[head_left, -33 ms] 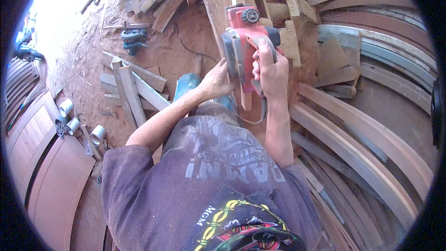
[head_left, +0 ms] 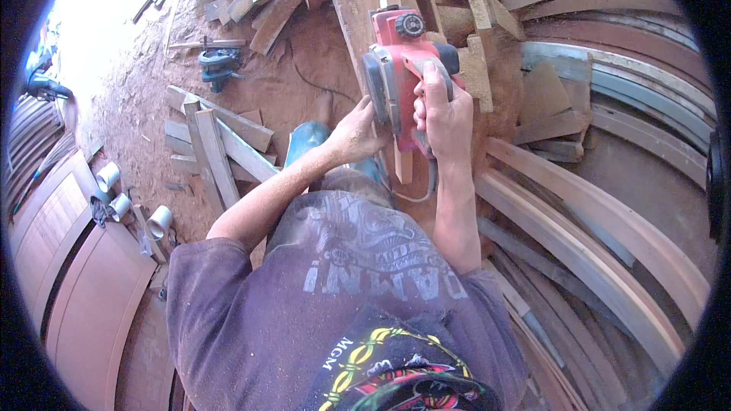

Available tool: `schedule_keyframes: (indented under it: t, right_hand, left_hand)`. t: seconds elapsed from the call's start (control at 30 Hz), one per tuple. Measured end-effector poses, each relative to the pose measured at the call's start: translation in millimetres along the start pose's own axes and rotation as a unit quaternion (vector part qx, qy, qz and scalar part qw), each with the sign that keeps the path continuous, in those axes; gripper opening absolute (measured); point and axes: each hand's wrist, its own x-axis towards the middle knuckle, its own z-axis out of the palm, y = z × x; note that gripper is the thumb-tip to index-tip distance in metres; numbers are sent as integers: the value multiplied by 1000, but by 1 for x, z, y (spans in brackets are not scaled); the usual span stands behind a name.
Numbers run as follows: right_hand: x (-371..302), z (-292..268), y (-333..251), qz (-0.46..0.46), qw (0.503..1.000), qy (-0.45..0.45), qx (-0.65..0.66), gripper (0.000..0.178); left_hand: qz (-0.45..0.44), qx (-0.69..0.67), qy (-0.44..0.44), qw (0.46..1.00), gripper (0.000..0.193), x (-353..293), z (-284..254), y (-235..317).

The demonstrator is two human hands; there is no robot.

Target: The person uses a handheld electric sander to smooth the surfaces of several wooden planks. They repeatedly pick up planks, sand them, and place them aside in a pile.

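Observation:
My right hand (head_left: 447,118) is wrapped round the rear handle of a red and black electric planer (head_left: 394,46), with the thumb lying along the top. The planer is over a narrow light wooden strip (head_left: 403,166) whose near end sticks out below it. At the planer's lower left side, my left hand (head_left: 356,133) is closed against it, thumb pointing up along the dark edge. Part of its fingers is hidden by the tool. Beneath, a wide wooden board (head_left: 346,11) runs away from me.
A teal power tool (head_left: 219,67) lies on the sawdust-covered ground, left of a dark cord (head_left: 304,76). Crossed timber offcuts (head_left: 217,144) are at the left, beside white cups (head_left: 159,221) and wooden panels (head_left: 95,289). Long planks (head_left: 586,236) are stacked at the right; wood blocks (head_left: 478,68) lie beyond my right hand.

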Motion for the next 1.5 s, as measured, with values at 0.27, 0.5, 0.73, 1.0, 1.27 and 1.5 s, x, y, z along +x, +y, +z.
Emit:
schedule_keyframes:
  t: [0.27, 0.5, 0.73, 1.0, 1.27, 1.5]
  right_hand:
    - [47, 22, -33, -30, 1000, -3, 5, 47]
    - [84, 38, -53, -48, 999, 7, 1, 48]
    - [128, 54, -82, -65, 998, -11, -8, 49]
    - [169, 64, -123, -116, 993, -19, -11, 50]
    - [249, 95, -187, -182, 982, -54, -2, 52]
    - [275, 90, -194, -224, 967, -59, 107, 57]
  left_hand:
    - [-19, 29, 1, 999, 83, 30, -17, 6]
    - [-31, 17, 21, 999, 103, 40, -6, 0]
    - [-56, -2, -32, 998, 117, 36, -9, 0]
    - [-68, 27, -39, 997, 113, 26, -1, 30]
    - [-46, 34, -37, 998, 108, 26, 5, 34]
    - [-119, 12, -93, 988, 114, 31, -1, 37]
